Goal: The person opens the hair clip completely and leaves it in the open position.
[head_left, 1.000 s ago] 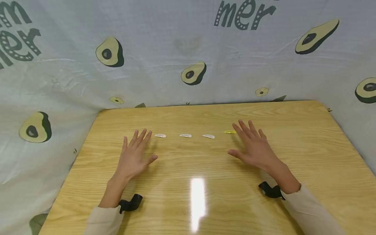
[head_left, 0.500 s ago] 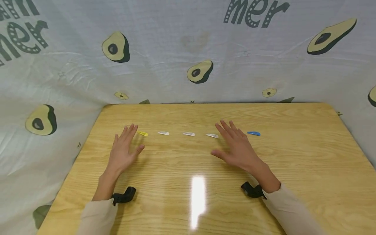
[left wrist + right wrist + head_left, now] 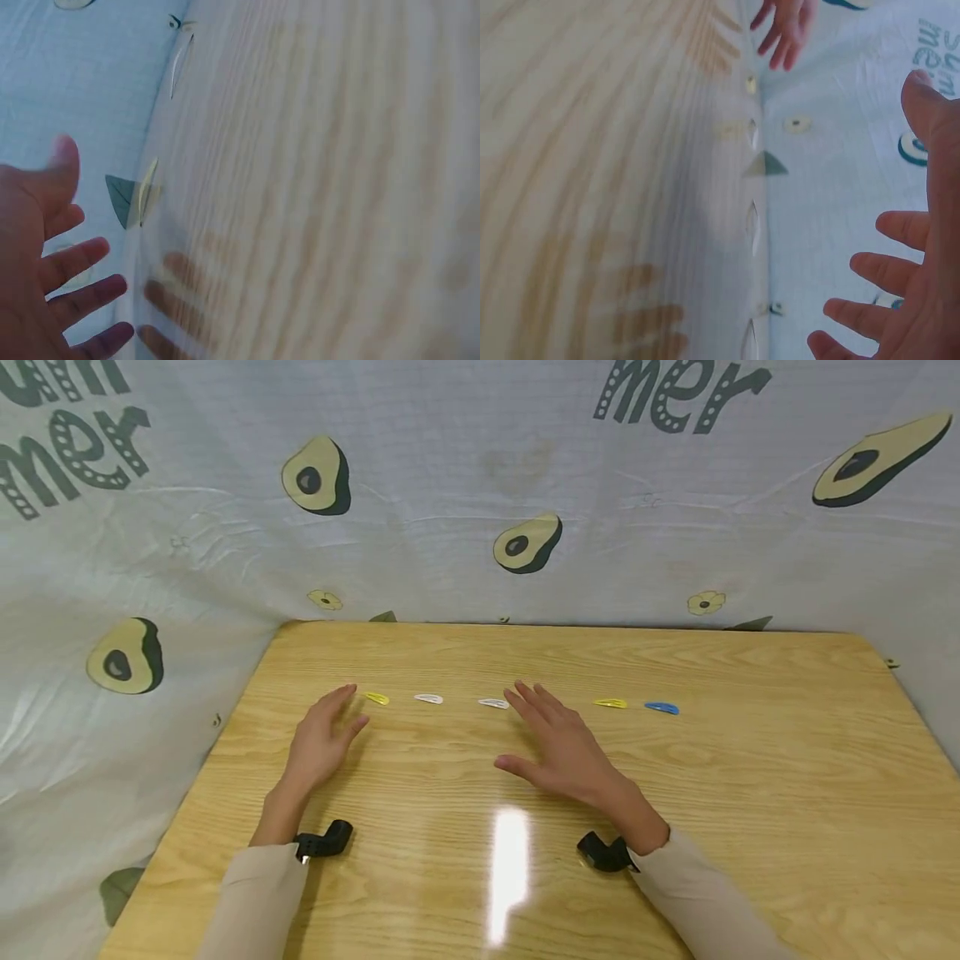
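Several snap hair clips lie in a row across the wooden table in the head view. From left they are a yellow clip (image 3: 377, 698), a white clip (image 3: 429, 698), a second white clip (image 3: 493, 702), a yellow clip (image 3: 610, 703) at the right and a blue clip (image 3: 662, 708) at the right end. My left hand (image 3: 318, 743), fingers loosely extended, hovers just left of the left yellow clip. Fingers spread, my right hand (image 3: 558, 752) is over the row beside the second white clip, hiding part of the row. Both hands hold nothing.
The light wooden table (image 3: 750, 793) meets a white cloth (image 3: 420, 527) printed with avocados along its far edge. A bright reflection shows on the tabletop's middle. Black wrist cameras stick out from both beige sleeves (image 3: 255, 893).
Both hands have shifted left along the row. The left yellow clip and the blue clip have come into sight, and the right hand now covers the place of a third white clip. The head view has shifted slightly.
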`<state>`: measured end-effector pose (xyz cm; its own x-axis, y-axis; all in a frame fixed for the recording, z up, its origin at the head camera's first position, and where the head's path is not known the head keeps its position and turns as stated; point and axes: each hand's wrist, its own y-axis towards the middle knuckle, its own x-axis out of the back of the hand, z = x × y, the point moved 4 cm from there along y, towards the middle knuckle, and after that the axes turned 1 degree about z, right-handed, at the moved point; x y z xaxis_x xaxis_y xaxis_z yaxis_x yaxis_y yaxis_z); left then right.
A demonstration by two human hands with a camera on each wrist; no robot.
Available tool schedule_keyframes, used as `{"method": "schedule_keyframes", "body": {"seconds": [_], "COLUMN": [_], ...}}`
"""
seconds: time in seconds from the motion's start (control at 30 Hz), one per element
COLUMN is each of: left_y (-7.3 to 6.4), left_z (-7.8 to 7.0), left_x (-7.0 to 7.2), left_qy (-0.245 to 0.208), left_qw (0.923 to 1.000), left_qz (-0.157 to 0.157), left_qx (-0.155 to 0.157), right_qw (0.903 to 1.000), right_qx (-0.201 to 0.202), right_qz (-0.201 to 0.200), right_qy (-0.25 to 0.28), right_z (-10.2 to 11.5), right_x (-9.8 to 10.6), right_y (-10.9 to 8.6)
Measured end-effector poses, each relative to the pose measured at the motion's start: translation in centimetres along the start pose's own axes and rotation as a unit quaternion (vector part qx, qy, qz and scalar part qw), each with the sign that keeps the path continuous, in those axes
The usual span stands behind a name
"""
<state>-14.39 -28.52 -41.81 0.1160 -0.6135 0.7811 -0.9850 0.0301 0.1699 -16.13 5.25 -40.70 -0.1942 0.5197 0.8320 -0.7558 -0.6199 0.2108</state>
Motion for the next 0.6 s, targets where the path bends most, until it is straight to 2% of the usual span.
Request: {"method": "schedule_keyframes", "body": {"seconds": [0.1,0.2,0.33,0.5,0.6], "left_y": [0.7,1.2,1.9,3.0,3.7], "left_z": [0.6,0.9,1.4,2.5,2.7], "left_x": [-0.1,-0.2,-0.2,-0.4,-0.4], "left_qy": [0.0,0.012,-0.007,-0.029,-0.024], "left_qw": [0.9998,0.9998,0.9997,0.9985,0.9985], "left_qz": [0.002,-0.005,-0.015,0.001,0.011], "left_qx": [0.019,0.016,0.017,0.046,0.048], "right_qw": [0.9999,0.9997,0.9986,0.9958,0.995], "right_qx": [0.007,0.011,0.007,-0.004,0.0], "right_qz": [0.0,-0.004,-0.005,0.011,0.014], "right_qy": [0.012,0.022,0.052,0.091,0.099], "right_z": [0.5,1.0,1.5,2.2,2.6], "right_x": [-0.6,-1.2,-1.8,-2.6,-3.1], "right_y": [0.4,0.7,1.1,1.7,2.2]}}
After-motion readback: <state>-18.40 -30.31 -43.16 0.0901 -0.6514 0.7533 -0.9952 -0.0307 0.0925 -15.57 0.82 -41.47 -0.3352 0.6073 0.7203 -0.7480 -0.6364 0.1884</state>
